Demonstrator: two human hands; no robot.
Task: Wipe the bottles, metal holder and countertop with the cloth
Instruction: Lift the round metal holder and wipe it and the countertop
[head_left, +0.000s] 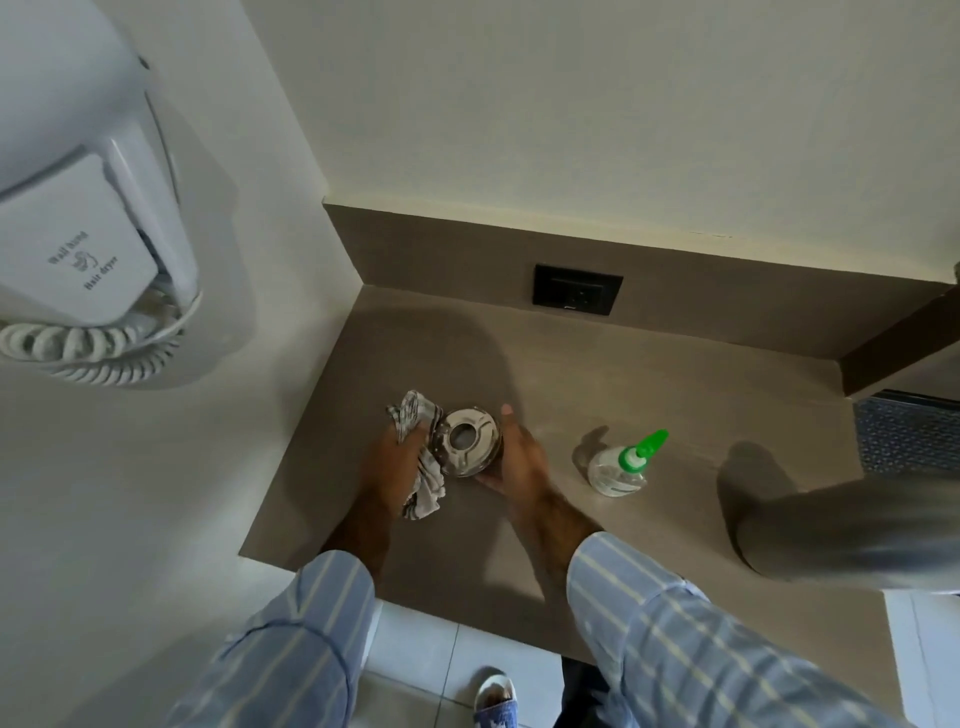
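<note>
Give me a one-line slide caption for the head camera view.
Left hand presses a striped cloth against the metal holder, steadied by the right hand on the countertop.

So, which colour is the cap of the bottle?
Bright green cap on the clear bottle, seen in the head view.

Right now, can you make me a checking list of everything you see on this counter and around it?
Surface: brown countertop, no spills seen.
Job's things: striped cloth bunched against the metal holder; one bottle with a green cap stands apart, to the right.
Clutter: blurred grey shape at the right edge, cannot tell what.
Grips: left hand shut on the cloth; right hand cupped round the holder's side.
Cables: coiled white cord under the wall hair dryer.
Surroundings: black wall socket, tiled floor.
</note>
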